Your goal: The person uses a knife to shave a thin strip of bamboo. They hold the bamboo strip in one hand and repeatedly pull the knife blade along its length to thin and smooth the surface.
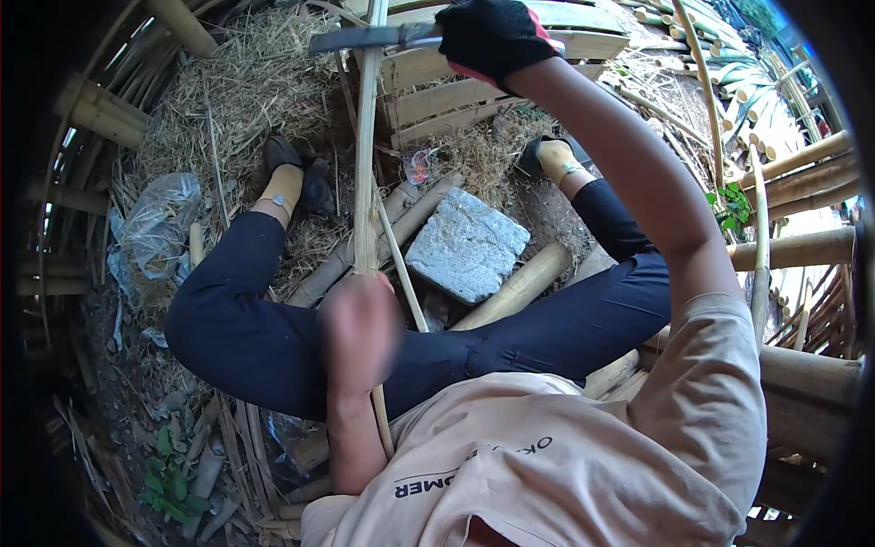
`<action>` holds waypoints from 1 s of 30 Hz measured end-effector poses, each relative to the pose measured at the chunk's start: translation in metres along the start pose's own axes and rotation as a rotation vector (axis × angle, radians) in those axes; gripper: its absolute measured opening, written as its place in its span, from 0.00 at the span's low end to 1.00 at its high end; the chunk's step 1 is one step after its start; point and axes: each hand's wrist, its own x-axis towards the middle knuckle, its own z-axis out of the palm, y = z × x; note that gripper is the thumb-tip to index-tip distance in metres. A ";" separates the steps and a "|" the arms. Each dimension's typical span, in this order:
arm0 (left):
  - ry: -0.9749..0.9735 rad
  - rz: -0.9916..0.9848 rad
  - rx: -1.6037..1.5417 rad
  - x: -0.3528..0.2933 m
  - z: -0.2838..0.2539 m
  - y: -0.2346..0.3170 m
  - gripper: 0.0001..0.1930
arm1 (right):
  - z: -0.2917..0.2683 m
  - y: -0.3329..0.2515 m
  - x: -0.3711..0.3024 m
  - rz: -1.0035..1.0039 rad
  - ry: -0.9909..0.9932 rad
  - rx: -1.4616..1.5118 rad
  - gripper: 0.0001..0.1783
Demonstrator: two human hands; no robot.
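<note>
My right hand (499, 44), in a black glove with pinkish-red edging, is closed around the handle of a large knife (342, 39). Its flat blade points left and crosses the upper part of a long, pale bamboo strip (366, 155). The strip stretches from my lap away to the far edge of the view. Over my left thigh, my left hand (361, 333) grips the strip's near part; blur hides the fingers' detail. A thinner end of the strip shows below that hand, beside my forearm.
Between my legs lie a grey stone block (468, 244) and a bamboo pole (519, 287). Beyond them stands a slatted wooden crate (456, 87). Straw (241, 100) covers the far-left ground, near a clear plastic bag (159, 223). Cut bamboo (743, 91) is piled far right.
</note>
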 end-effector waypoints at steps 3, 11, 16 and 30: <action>-0.047 -0.048 -0.002 -0.003 0.006 -0.003 0.14 | 0.016 0.027 0.002 -0.121 0.035 -0.073 0.12; -0.099 -0.069 -0.027 -0.012 0.011 -0.008 0.14 | -0.002 0.045 0.000 -0.304 0.133 -0.079 0.09; -0.102 -0.023 -0.027 -0.017 0.003 -0.014 0.13 | -0.011 0.050 0.014 -0.036 -0.150 -0.088 0.10; -0.111 -0.126 -0.128 -0.016 -0.002 -0.011 0.15 | -0.042 0.042 -0.014 -0.170 0.009 -0.175 0.06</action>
